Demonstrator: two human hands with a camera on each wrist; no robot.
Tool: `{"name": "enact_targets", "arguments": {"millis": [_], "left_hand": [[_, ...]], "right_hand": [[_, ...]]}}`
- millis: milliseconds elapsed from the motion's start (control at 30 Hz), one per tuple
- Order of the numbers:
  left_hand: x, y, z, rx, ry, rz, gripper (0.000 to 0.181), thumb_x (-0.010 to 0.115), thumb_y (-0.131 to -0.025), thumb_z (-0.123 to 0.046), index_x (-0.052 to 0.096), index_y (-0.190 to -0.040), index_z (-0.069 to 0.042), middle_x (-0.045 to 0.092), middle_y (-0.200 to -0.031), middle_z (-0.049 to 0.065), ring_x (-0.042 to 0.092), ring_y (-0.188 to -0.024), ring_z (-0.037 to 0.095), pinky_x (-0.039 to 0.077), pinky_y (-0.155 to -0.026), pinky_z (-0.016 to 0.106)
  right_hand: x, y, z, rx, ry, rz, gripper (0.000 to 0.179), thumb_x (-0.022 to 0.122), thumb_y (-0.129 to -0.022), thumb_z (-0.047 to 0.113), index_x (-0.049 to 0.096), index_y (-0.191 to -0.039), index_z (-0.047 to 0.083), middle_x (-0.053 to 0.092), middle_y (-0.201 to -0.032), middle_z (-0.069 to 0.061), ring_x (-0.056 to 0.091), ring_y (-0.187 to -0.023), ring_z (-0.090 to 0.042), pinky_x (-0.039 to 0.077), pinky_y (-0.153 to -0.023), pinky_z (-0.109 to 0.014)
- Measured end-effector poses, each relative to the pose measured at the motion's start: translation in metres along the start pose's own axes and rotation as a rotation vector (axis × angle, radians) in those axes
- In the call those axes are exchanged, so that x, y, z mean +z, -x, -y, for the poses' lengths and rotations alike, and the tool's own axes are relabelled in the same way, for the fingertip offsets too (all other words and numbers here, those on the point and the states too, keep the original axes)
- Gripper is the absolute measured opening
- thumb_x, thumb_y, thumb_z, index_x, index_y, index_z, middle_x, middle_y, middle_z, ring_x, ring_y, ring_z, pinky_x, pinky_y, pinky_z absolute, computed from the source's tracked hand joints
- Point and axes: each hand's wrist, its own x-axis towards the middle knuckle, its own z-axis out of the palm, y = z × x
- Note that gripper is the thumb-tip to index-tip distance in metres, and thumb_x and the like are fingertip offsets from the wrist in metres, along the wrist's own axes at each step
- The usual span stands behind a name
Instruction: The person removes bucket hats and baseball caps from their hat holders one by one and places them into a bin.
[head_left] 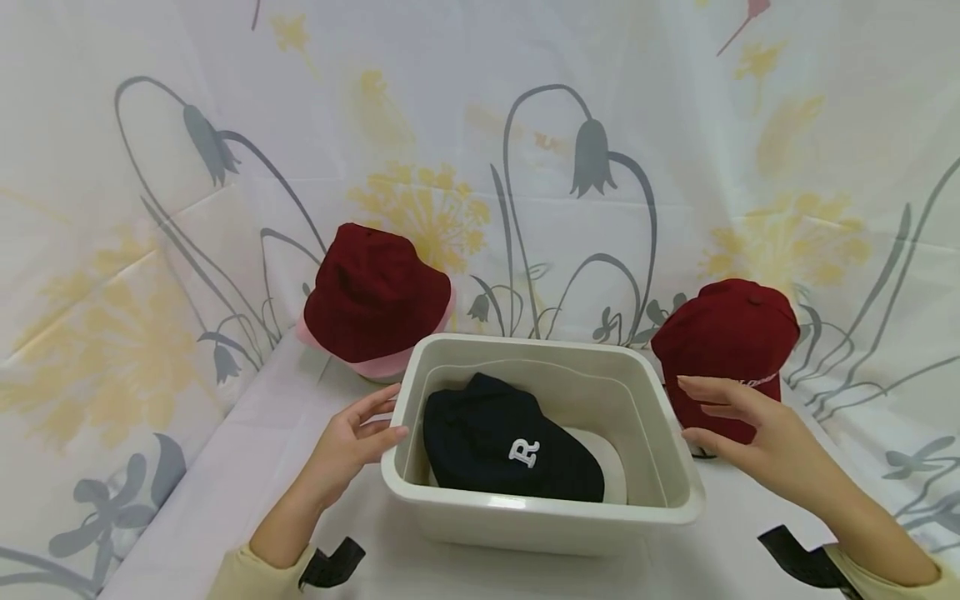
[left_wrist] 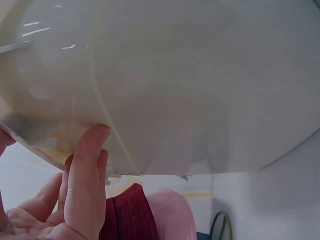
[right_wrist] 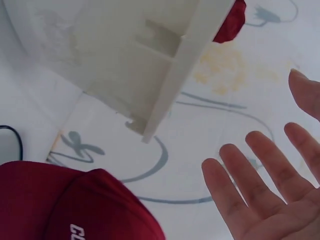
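A cream plastic bin (head_left: 525, 529) holds a navy baseball cap (head_left: 480, 433) with a white letter R. Under the cap's brim a pale rounded shape (head_left: 615, 467) shows, its kind unclear. My left hand (head_left: 348, 437) is at the bin's left side, thumb by the rim; in the left wrist view its extended fingers (left_wrist: 85, 180) touch the outer wall. On the other side, my right hand (head_left: 757, 429) hovers apart from the bin, fingers spread and holding nothing, in front of a maroon baseball cap (head_left: 727, 333) with white lettering. The right wrist view shows the bare palm (right_wrist: 270, 210).
Behind the bin's left corner stands a maroon bucket hat (head_left: 375, 292) over a pink hat (head_left: 386, 367). A white cloth with printed flowers (head_left: 592, 158) hangs behind the white table surface (head_left: 337, 542). Black camera mounts (head_left: 333, 562) sit at both wrists.
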Motion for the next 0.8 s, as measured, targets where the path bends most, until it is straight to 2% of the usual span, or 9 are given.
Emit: {"name": "enact_targets", "arguments": {"millis": [233,500,800], "left_hand": [[0.0,0.0,0.001,-0.008,-0.002,-0.012,0.059,0.068,-0.085,-0.013,0.043,-0.138,-0.009,0.049,-0.127,0.019,0.056,-0.107,0.029,0.052,-0.075,0.04],[0.0,0.0,0.0,-0.016,0.007,-0.011,0.059,0.068,-0.085,-0.011,0.043,-0.138,-0.009,0.048,-0.128,0.019,0.056,-0.109,0.03,0.052,-0.076,0.04],[0.0,0.001,0.0,-0.009,-0.002,-0.008,0.059,0.067,-0.085,-0.012,0.042,-0.139,-0.008,0.048,-0.128,0.02,0.056,-0.108,0.03,0.052,-0.076,0.04]], "right_hand": [[0.001,0.01,-0.01,0.145,0.005,-0.046,0.057,0.078,-0.072,0.003,0.057,-0.125,0.009,0.056,-0.115,0.021,0.052,-0.095,0.012,0.04,-0.078,-0.005],[0.004,0.019,-0.029,0.226,-0.021,-0.119,0.049,0.074,-0.077,0.002,0.055,-0.123,0.003,0.051,-0.109,0.028,0.051,-0.094,0.014,0.041,-0.076,-0.005],[0.008,0.025,-0.055,0.343,-0.001,-0.204,0.046,0.073,-0.08,0.008,0.054,-0.121,0.0,0.049,-0.103,0.032,0.05,-0.087,0.019,0.042,-0.066,-0.005]]}}
